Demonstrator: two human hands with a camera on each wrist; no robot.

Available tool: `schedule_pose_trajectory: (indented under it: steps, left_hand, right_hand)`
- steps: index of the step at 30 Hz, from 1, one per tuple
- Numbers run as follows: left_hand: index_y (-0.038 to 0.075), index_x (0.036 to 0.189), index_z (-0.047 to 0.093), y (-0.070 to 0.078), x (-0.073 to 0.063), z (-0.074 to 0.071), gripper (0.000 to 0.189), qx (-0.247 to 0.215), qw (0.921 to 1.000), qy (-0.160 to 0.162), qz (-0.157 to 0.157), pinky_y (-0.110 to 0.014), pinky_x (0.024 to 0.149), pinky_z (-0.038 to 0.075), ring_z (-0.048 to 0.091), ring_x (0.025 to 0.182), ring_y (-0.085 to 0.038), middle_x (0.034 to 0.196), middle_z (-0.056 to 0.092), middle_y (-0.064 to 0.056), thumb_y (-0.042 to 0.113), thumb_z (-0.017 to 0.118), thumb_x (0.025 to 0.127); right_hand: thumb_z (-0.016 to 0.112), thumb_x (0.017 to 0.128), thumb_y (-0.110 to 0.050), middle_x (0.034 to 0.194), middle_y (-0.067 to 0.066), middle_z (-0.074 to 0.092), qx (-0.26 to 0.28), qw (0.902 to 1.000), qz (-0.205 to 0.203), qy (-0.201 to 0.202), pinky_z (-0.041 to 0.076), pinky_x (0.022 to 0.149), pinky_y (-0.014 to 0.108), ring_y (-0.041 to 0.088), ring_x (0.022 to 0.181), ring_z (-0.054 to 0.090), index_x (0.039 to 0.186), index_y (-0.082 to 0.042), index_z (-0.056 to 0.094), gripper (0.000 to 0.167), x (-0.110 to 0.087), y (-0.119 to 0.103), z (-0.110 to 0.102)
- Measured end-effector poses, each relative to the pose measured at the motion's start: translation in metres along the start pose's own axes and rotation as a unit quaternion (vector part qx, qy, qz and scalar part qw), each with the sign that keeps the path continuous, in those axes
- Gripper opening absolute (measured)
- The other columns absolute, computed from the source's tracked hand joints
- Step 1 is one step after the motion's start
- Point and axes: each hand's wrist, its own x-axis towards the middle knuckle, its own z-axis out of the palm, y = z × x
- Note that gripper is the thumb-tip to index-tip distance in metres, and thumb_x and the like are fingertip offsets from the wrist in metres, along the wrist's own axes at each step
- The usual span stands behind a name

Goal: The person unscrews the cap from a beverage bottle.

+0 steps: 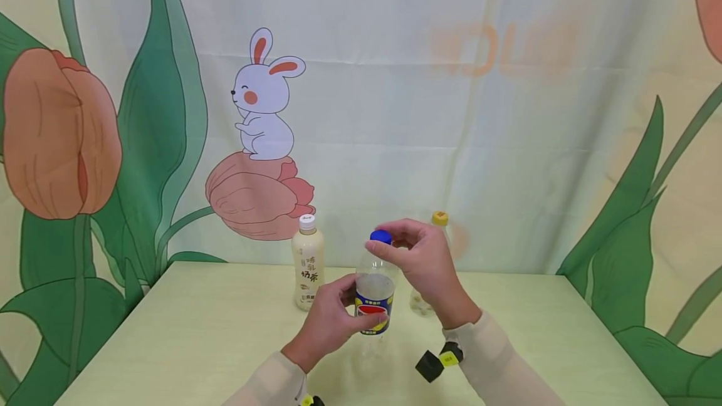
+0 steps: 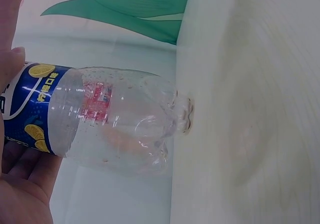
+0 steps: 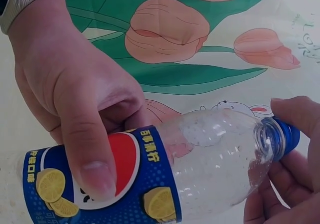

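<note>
A clear plastic soda bottle with a blue label stands upright in front of me, lemons printed on it. My left hand grips the bottle round its label, thumb across the front. At the top, my right hand pinches the blue cap between thumb and fingers. In the right wrist view the cap sits on the bottle's neck. Seen from the left wrist, the bottle's clear base is right at the tabletop, and drops cling inside its wall.
A cream-coloured milk tea bottle with a white cap stands behind and left on the pale table. Partly hidden behind my right hand is a clear bottle with a yellow cap. A printed curtain hangs at the table's back edge.
</note>
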Motion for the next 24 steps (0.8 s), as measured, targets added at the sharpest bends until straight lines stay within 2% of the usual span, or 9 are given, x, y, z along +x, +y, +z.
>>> schedule_pose_trajectory:
  steps: [7,11,15,19,24]
  left_hand:
    - [0.019,0.13,0.065,-0.0014,0.0015,-0.0011,0.06,-0.004,1.0,0.001,0.001,-0.038,0.102,0.058,0.071,0.113,-0.021,0.124,0.073,-0.001,0.038,0.089,0.079]
    - [0.019,0.131,0.064,-0.0024,0.0017,-0.0011,0.061,-0.004,1.0,-0.001,0.0,-0.038,0.102,0.058,0.071,0.113,-0.021,0.125,0.072,-0.001,0.039,0.089,0.079]
    - [0.019,0.131,0.064,-0.0024,0.002,-0.0011,0.061,-0.004,1.0,-0.001,0.0,-0.038,0.102,0.058,0.071,0.113,-0.021,0.125,0.072,-0.001,0.038,0.089,0.079]
    - [0.02,0.132,0.064,-0.0012,0.0017,-0.0014,0.061,-0.004,1.0,-0.001,-0.005,-0.039,0.102,0.058,0.071,0.114,-0.022,0.126,0.072,-0.001,0.039,0.089,0.079]
    - [0.018,0.131,0.064,-0.0014,0.0015,-0.0007,0.06,-0.004,1.0,0.0,0.001,-0.041,0.103,0.057,0.071,0.113,-0.023,0.125,0.072,-0.003,0.036,0.089,0.08]
  right_hand:
    - [0.08,0.091,-0.022,0.11,0.007,0.074,0.027,0.998,-0.01,-0.057,0.057,0.087,0.035,0.023,0.091,0.069,0.118,-0.01,0.076,0.03,0.0037,0.0028,-0.0035]
    - [0.074,0.095,-0.021,0.123,0.009,0.072,0.045,0.9945,-0.011,-0.094,0.055,0.096,0.038,0.022,0.103,0.07,0.122,-0.008,0.073,0.03,0.0055,0.0047,-0.006]
    - [0.068,0.099,-0.021,0.131,0.012,0.069,0.053,0.9907,-0.01,-0.125,0.053,0.105,0.04,0.024,0.12,0.065,0.127,-0.008,0.07,0.031,0.0065,0.0054,-0.0081]
    - [0.063,0.102,-0.02,0.136,0.013,0.066,0.052,0.9881,-0.008,-0.145,0.049,0.112,0.043,0.025,0.128,0.062,0.131,-0.009,0.068,0.031,0.0068,0.0057,-0.0093]
    - [0.06,0.104,-0.02,0.14,0.013,0.064,0.047,0.9873,-0.01,-0.151,0.048,0.113,0.046,0.025,0.131,0.06,0.134,-0.011,0.066,0.032,0.0068,0.0059,-0.0096]
